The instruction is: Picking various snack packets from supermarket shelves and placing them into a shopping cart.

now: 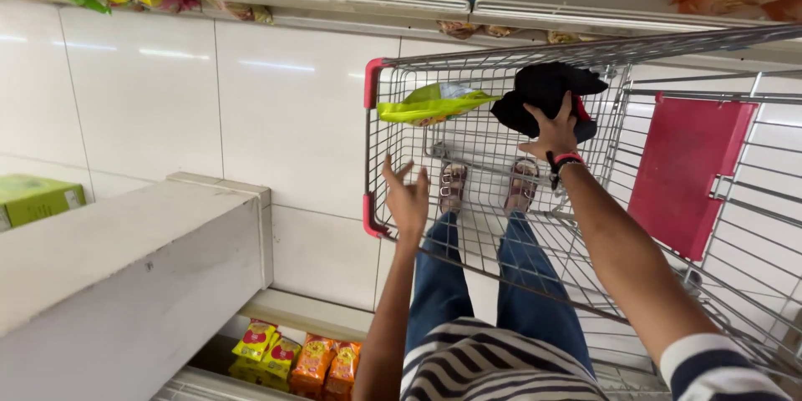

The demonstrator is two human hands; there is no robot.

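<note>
The shopping cart [501, 125] is bare wire metal with red plastic corner caps and a matt red plastic flap [689, 171]. In it lie a glossy green plastic packet [430, 104] and soft matt black cloth [547, 88]. The white floor tiles [150, 92] shine glossy.

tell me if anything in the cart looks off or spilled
Nothing looks spilled or damaged. In the wire cart lies a yellow-green packet; the right hand grips a black bundle, and the left hand hovers open, empty.

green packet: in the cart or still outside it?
In. The green packet shows behind the wire wall of the shopping cart, clear of both hands: left hand open and empty, right hand on the black cloth item.
</note>
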